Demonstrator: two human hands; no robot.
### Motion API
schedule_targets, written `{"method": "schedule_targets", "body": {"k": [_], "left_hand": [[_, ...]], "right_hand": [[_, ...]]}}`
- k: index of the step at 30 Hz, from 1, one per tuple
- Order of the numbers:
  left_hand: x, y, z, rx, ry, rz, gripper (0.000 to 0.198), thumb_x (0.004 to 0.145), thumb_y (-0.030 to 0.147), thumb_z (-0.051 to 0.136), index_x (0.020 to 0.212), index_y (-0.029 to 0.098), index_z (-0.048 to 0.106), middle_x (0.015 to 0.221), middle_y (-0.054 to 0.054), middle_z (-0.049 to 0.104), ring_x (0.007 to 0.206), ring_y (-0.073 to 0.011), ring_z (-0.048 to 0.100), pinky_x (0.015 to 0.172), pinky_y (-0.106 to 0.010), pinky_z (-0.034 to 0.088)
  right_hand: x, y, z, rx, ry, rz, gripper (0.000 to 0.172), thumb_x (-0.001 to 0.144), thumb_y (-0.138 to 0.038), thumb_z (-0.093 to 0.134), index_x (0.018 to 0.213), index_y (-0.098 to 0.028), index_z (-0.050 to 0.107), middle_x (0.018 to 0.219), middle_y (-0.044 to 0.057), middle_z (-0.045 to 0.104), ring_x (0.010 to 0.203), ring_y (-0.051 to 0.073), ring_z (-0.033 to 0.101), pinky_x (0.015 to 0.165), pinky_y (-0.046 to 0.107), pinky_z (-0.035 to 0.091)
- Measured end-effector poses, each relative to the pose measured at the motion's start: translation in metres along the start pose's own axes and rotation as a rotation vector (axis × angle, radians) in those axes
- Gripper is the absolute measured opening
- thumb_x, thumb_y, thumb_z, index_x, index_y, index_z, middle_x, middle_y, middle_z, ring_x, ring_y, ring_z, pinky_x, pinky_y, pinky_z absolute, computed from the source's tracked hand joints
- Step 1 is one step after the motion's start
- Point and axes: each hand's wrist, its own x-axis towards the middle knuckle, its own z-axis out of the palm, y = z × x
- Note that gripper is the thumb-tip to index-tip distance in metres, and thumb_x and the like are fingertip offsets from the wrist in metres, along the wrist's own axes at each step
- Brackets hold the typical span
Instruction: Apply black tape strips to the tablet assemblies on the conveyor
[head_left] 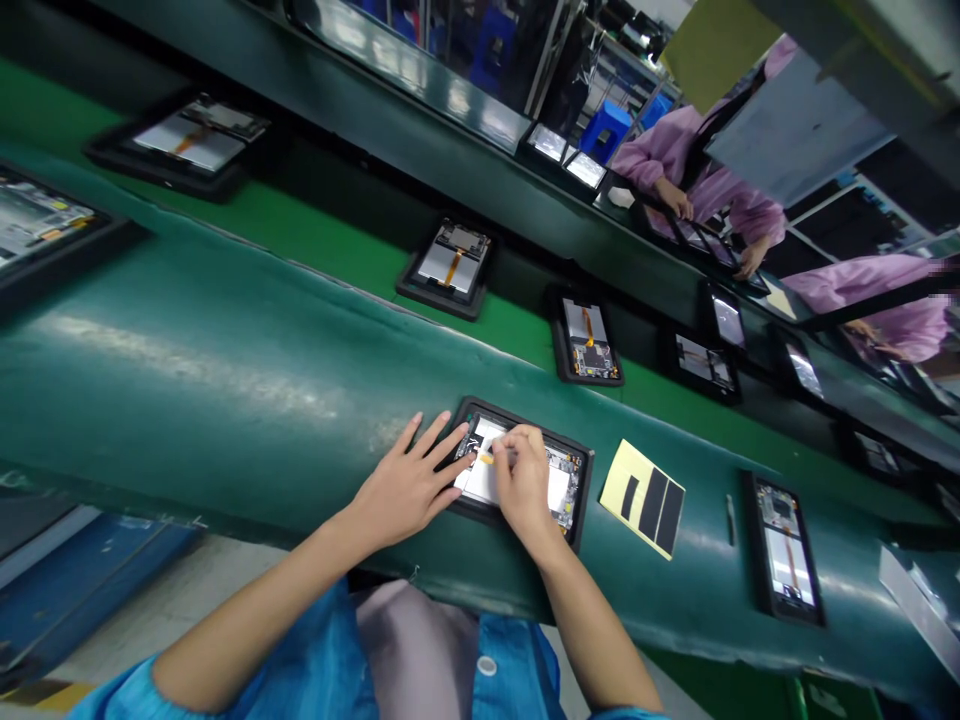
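An opened tablet (557, 488) lies in a black tray (589, 462) on the green bench, its white battery and circuit boards exposed. My left hand (405, 492) is open, with fingers spread and their tips resting over the tablet's left end. Over the middle of the battery my right hand (525, 485) is closed in a pinch; whatever sits between its fingertips is hidden. An orange ribbon cable (487, 458) shows just left of those fingertips. To the right of the tray lies a yellow backing sheet (624, 453) bearing several black adhesive strips (651, 503).
A thin metal tool (730, 520) and another opened tablet (784, 550) lie further right on the bench. Beyond the bench edge, a green conveyor (330, 255) carries several trayed tablets (454, 268). Co-workers in pink sleeves (757, 212) work across the line.
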Motion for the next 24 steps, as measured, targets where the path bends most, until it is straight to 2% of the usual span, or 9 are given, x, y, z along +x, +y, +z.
{"method": "schedule_targets", "body": {"k": [4,8,11,14,16,19,21,24], "left_hand": [[0.004,-0.001,-0.001,0.031,-0.008,0.033,0.054,0.098,0.053,0.058,0.144,0.025,0.058,0.163,-0.012,0.039,0.154,-0.0385,0.028,0.124,-0.066,0.019],[0.023,-0.012,-0.010,0.026,-0.013,0.076,0.050,0.099,0.052,0.056,0.139,0.023,0.062,0.160,-0.013,0.044,0.151,-0.0382,0.032,0.123,-0.063,0.023],[0.061,-0.029,-0.018,0.067,-0.049,0.032,0.037,0.100,0.039,0.054,0.128,0.019,0.069,0.146,-0.014,0.058,0.141,-0.0349,0.046,0.117,-0.053,0.036],[0.114,-0.054,-0.019,0.129,-0.048,-0.108,0.031,0.101,0.032,0.051,0.119,0.016,0.070,0.126,-0.016,0.065,0.121,-0.0325,0.058,0.098,-0.046,0.048],[0.149,-0.075,-0.017,0.174,-0.024,-0.176,0.031,0.099,0.028,0.051,0.119,0.011,0.069,0.121,-0.020,0.064,0.118,-0.0365,0.057,0.093,-0.049,0.048],[0.186,-0.103,-0.013,0.223,-0.028,-0.212,0.026,0.095,0.021,0.052,0.110,0.010,0.070,0.117,-0.023,0.063,0.117,-0.0399,0.056,0.090,-0.050,0.046],[0.200,-0.117,-0.012,0.245,-0.051,-0.191,0.023,0.095,0.018,0.051,0.105,0.011,0.070,0.116,-0.022,0.064,0.117,-0.0390,0.057,0.092,-0.049,0.044],[0.210,-0.131,-0.014,0.272,-0.090,-0.145,0.023,0.093,0.016,0.053,0.109,0.012,0.068,0.115,-0.021,0.067,0.114,-0.0371,0.060,0.092,-0.047,0.043]], "right_hand": [[-0.005,0.002,-0.023,0.078,0.082,-0.034,0.016,0.103,-0.026,0.051,0.090,-0.021,0.059,0.098,0.007,0.057,0.093,0.020,0.058,0.083,0.035,0.048],[-0.033,0.008,-0.045,0.061,0.028,-0.170,0.006,0.102,-0.022,0.054,0.102,-0.021,0.060,0.100,0.007,0.063,0.096,0.020,0.060,0.086,0.035,0.050],[-0.062,0.016,-0.056,-0.030,-0.064,-0.253,0.016,0.101,-0.026,0.059,0.116,-0.020,0.059,0.105,0.008,0.067,0.098,0.022,0.062,0.086,0.036,0.051],[-0.086,0.026,-0.062,-0.194,-0.131,-0.320,0.031,0.102,-0.035,0.060,0.127,-0.016,0.058,0.110,0.011,0.069,0.098,0.024,0.063,0.085,0.038,0.051],[-0.096,0.030,-0.063,-0.316,-0.151,-0.374,0.036,0.104,-0.038,0.055,0.130,-0.014,0.058,0.109,0.012,0.070,0.096,0.025,0.064,0.085,0.039,0.051],[-0.101,0.035,-0.058,-0.442,-0.125,-0.436,0.033,0.108,-0.030,0.044,0.130,-0.012,0.060,0.104,0.011,0.072,0.090,0.024,0.064,0.082,0.038,0.051],[-0.099,0.038,-0.053,-0.476,-0.090,-0.472,0.032,0.108,-0.022,0.040,0.129,-0.012,0.061,0.101,0.010,0.072,0.086,0.023,0.063,0.079,0.037,0.051],[-0.094,0.043,-0.046,-0.483,-0.055,-0.543,0.032,0.107,-0.018,0.039,0.129,-0.010,0.061,0.097,0.009,0.072,0.081,0.022,0.062,0.076,0.036,0.051]]}}
